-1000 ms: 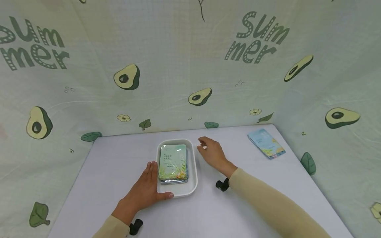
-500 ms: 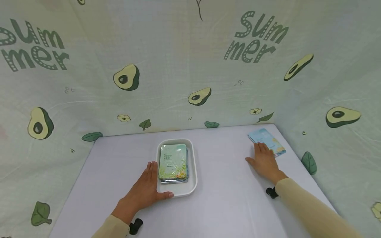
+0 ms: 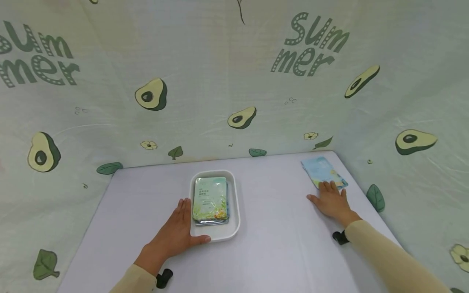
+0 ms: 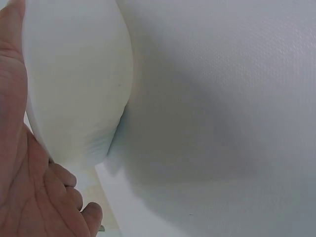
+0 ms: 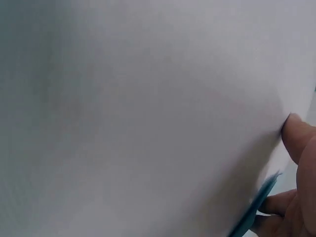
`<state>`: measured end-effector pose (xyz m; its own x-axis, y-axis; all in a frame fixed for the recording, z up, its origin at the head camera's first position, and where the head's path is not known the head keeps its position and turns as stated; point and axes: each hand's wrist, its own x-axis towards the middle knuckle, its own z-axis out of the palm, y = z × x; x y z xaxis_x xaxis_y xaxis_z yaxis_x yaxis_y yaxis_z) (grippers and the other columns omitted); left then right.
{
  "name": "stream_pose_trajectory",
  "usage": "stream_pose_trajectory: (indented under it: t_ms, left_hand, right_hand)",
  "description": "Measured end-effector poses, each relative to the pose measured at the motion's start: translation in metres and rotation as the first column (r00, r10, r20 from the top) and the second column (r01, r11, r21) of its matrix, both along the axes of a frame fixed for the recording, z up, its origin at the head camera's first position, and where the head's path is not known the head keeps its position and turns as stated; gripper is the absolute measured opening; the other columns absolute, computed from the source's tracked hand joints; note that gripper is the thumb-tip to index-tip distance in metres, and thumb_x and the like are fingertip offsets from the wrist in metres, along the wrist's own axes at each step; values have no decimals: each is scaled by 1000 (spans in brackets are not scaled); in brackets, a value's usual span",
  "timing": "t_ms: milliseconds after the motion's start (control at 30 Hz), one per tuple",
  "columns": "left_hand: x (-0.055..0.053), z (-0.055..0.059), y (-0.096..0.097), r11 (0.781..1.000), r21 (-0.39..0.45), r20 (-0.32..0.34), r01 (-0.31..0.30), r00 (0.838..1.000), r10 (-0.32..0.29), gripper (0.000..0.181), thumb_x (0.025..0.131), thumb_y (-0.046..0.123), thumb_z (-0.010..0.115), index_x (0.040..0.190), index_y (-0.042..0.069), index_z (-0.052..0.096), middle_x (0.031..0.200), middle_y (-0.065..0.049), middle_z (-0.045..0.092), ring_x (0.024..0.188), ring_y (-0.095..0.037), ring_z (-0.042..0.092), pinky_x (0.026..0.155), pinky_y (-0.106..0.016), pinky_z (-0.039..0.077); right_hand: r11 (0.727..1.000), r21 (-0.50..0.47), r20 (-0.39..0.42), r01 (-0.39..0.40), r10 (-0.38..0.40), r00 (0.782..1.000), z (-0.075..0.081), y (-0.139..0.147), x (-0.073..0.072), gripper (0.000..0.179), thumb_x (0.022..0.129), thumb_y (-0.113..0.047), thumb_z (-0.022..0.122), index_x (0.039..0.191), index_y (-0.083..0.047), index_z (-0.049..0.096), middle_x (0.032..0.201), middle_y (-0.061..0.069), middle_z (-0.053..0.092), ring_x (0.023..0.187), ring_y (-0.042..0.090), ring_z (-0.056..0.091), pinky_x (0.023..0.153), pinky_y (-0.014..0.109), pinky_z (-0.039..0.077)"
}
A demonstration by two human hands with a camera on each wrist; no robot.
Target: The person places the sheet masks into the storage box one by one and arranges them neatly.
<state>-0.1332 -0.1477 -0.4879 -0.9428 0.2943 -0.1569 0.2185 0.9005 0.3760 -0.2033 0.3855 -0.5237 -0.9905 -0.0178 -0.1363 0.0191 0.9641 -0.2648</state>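
A white tray with rounded corners stands left of the table's middle. In it lies a stack of flat foil sachets, a green one with a flower print on top. My left hand rests against the tray's left side, fingers straight, thumb along the near rim. The left wrist view shows the tray's outer wall beside the palm. At the far right, my right hand touches the near edge of light-blue sachets with its fingertips. Its thumb is spread apart from them, at the white surface.
A white cloth covers the table. Behind and beside it hangs a pale curtain printed with avocados and leaves. Both sleeves are beige, and a black wrist camera sits below the right hand.
My right hand has moved right from beside the tray to the blue sachets, then slightly toward their near edge. The left hand stays against the tray. The head view has shifted slightly.
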Motion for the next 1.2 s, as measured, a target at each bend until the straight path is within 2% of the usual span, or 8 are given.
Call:
stream_pose_trajectory:
  t_ms: [167, 500, 633, 800, 933, 1067, 1133, 1200]
  left_hand:
    - [1, 1, 0, 1000, 5, 3, -6, 1000, 6, 145, 78, 83, 72, 166, -8, 2, 174, -28, 11, 163, -46, 8, 126, -60, 28]
    - [1, 1, 0, 1000, 9, 8, -7, 1000, 7, 143, 79, 81, 73, 166, -8, 3, 174, -28, 11, 163, -45, 8, 127, -60, 28]
    - [1, 0, -1, 1000, 11, 9, -6, 1000, 6, 144, 78, 83, 72, 166, -7, 2, 175, -27, 10, 163, -44, 7, 127, -60, 27]
    - [0, -2, -1, 1000, 4, 9, -3, 1000, 3, 145, 77, 85, 70, 166, -6, 1, 175, -26, 9, 163, -44, 6, 128, -59, 27]
    - [0, -3, -2, 1000, 1, -2, 9, 1000, -9, 145, 77, 85, 70, 166, -6, 1, 175, -26, 9, 163, -44, 6, 128, -59, 26]
    - [-1, -3, -2, 1000, -2, -7, 16, 1000, -16, 146, 77, 86, 70, 166, -7, 3, 175, -27, 9, 163, -45, 7, 127, -60, 27]
    - [-1, -3, -2, 1000, -6, -4, 16, 1000, -16, 146, 76, 88, 68, 166, -7, 2, 175, -27, 9, 163, -45, 7, 127, -60, 27]
    - [-1, -3, -2, 1000, -4, -4, 16, 1000, -16, 147, 76, 89, 67, 166, -8, 3, 175, -28, 9, 163, -45, 7, 127, -60, 27]
  right_hand:
    - [996, 27, -43, -86, 87, 995, 0, -18, 1, 69, 110, -37, 51, 156, 12, 37, 162, 38, 32, 153, 60, 19, 117, 83, 12]
    - [970, -7, -65, -241, 240, 969, -3, -80, 6, 74, 110, -42, 54, 155, 14, 38, 163, 35, 36, 155, 54, 27, 123, 75, 19]
    - [947, -14, -64, -321, 319, 945, -2, -104, 12, 74, 109, -44, 55, 156, 11, 39, 164, 31, 38, 155, 50, 29, 124, 72, 21]
    - [883, -3, -56, -469, 468, 882, -3, -128, 22, 76, 108, -50, 56, 158, 5, 42, 165, 23, 41, 157, 42, 33, 127, 65, 23]
    - [799, 54, -71, -599, 602, 796, -4, -138, 29, 73, 107, -54, 55, 158, -2, 46, 164, 15, 46, 156, 35, 37, 129, 58, 25]
    - [722, 121, -70, -681, 691, 720, -3, -141, 33, 69, 108, -57, 50, 158, -9, 50, 164, 7, 48, 156, 28, 39, 129, 54, 28]
    - [714, 126, -77, -688, 699, 711, 0, -141, 32, 67, 108, -57, 50, 158, -11, 50, 164, 5, 49, 156, 27, 40, 129, 52, 29]
    - [735, 112, -105, -669, 678, 728, 3, -139, 28, 67, 107, -56, 54, 157, -11, 50, 162, 7, 51, 153, 29, 43, 127, 53, 31]
